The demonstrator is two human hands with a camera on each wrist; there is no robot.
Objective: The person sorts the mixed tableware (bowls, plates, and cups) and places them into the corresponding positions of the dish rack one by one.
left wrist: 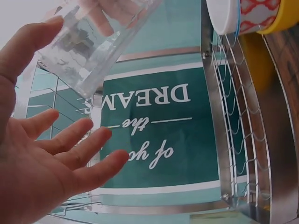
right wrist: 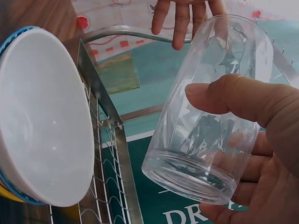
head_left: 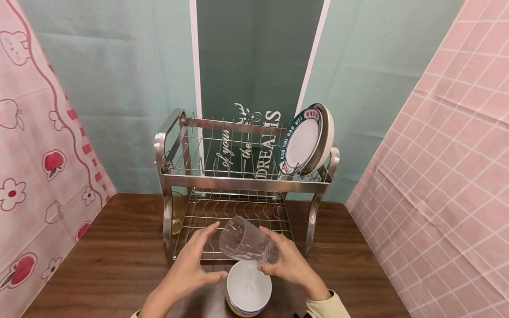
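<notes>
Pink gridded wall [head_left: 449, 145]; brown table [head_left: 111, 260]

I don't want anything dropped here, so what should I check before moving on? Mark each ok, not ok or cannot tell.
1. Right hand gripping the cup: ok, thumb and fingers around it.
2. Cup upright: not ok, tilted, mouth towards the left hand.
3. Cup apart from the bowl: ok, the right wrist view shows a gap.
4. Plate seated in the rack: ok, leaning in the upper tier.
5. Cup dry inside: cannot tell, reflections confuse it.
</notes>
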